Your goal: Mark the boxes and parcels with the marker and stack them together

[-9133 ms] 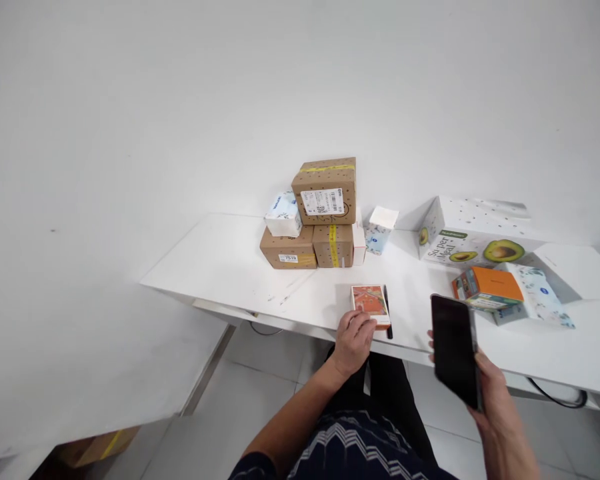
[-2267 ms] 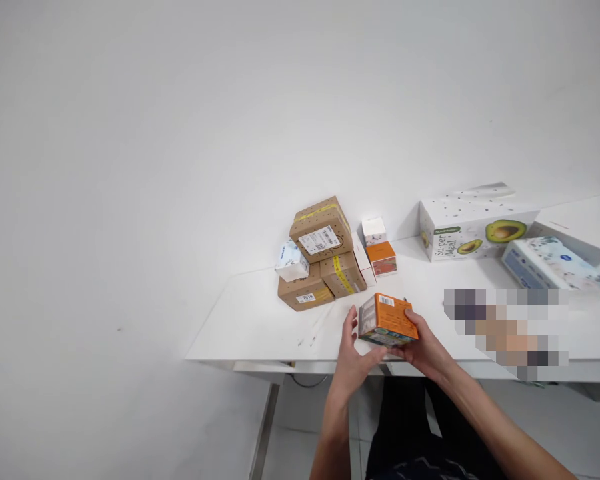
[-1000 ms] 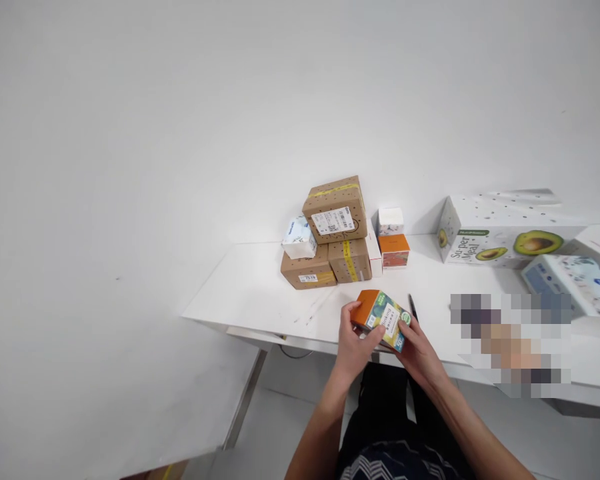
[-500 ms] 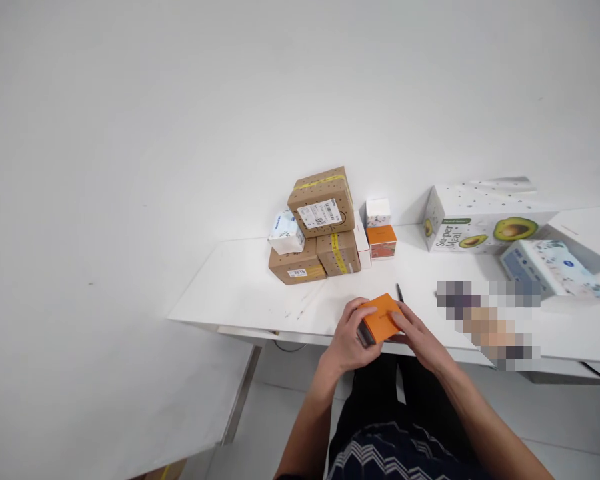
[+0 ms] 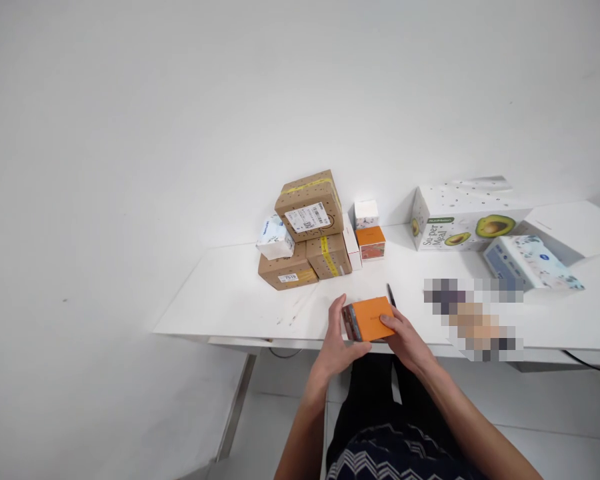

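Note:
A small box (image 5: 374, 319) with an orange lid and a dark patterned side is held above the front edge of the white table. My right hand (image 5: 405, 339) grips its right end, thumb lying on the orange top and the other fingers hidden beneath. At the box's left end is my left hand (image 5: 336, 347), open, its fingers raised beside the patterned side and its thumb stretched along the near edge. Whether the left thumb touches the box I cannot tell. Just behind the box lies a dark pen (image 5: 391, 295).
Brown cardboard boxes (image 5: 307, 200) are stacked near the wall, with a tissue pack (image 5: 276, 238) on the left. Another orange-topped box (image 5: 371, 243) stands beside them, a small white box (image 5: 367, 213) behind it. Rightward are an avocado-printed carton (image 5: 470, 230), a larger tissue pack (image 5: 533, 263) and a blurred-out patch.
My left hand has loosened from the box and its fingers have spread. The box has turned, showing more of its patterned left side. The camera view has shifted slightly right.

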{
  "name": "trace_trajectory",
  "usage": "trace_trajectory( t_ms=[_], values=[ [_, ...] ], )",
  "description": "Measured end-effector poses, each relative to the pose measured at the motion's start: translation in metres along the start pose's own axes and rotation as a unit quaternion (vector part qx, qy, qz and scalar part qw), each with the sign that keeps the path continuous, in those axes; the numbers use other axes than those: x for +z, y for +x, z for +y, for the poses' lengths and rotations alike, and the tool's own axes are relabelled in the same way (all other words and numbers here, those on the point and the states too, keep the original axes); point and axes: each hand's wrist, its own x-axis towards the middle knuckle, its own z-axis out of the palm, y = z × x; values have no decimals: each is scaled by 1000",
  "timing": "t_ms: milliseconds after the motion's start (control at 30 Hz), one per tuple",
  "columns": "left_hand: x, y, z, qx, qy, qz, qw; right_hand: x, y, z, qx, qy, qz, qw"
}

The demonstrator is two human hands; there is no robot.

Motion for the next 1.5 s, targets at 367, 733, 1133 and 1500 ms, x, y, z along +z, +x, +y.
trace_trajectory(
  t_ms=[367,733,1133,1500],
  values=[
    [7,1,0,23,-211,-31,977,-3,-15,-2,-123,-92,-34,988],
    [2,2,-4,125,5,10,992,-2,-17,-14,-105,-177,-80,975],
    [-1,9,2,144,286,76,944,-20,-6,3,-137,-217,54,965],
    [18,26,13,-34,403,134,905,-22,-7,13,-108,-268,107,951]
  ],
)
